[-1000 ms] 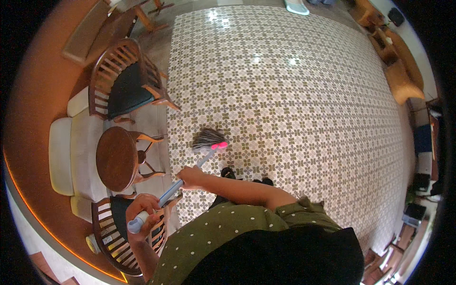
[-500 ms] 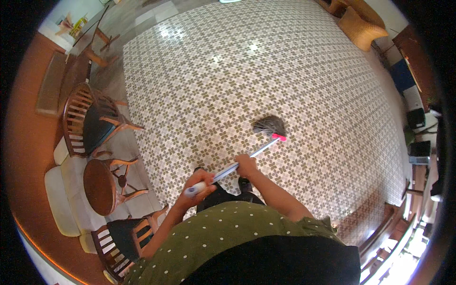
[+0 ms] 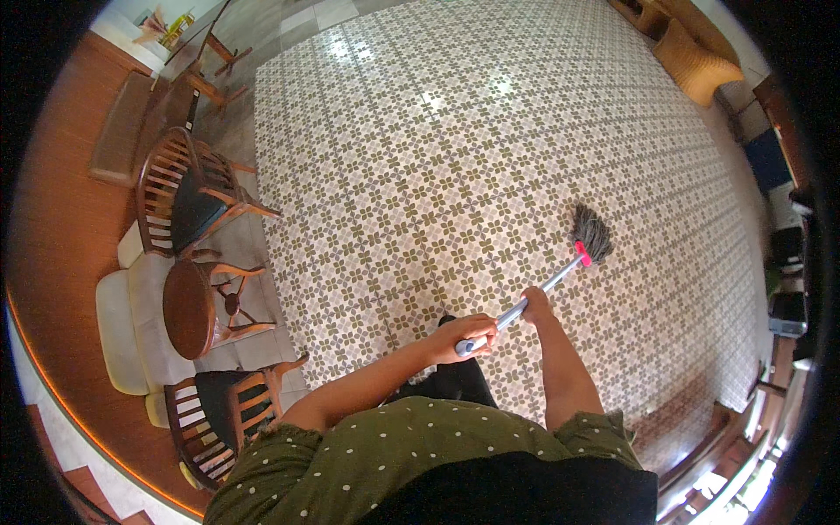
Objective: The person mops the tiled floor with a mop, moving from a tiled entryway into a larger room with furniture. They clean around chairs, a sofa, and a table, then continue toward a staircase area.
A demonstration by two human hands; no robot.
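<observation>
A mop slants away to the right in front of me, with a pale grey handle, a pink-red socket and a head of dark grey strands. My left hand is wrapped round the handle close to its rounded top end. Lower down, my right hand grips the same handle, nearer the socket. The mop head lies on the patterned tile floor, its strands fanned to the far side. Both of my arms reach forward from a green dotted top.
On the left stand a wooden armchair, a small round table and a second chair, beside a cream bench seat. A wicker seat is at the far right. Dark furniture lines the right edge.
The mop head has swept to the right across the tiles and turned, its strands now pointing away. Both hands have moved right with the handle, keeping their grip.
</observation>
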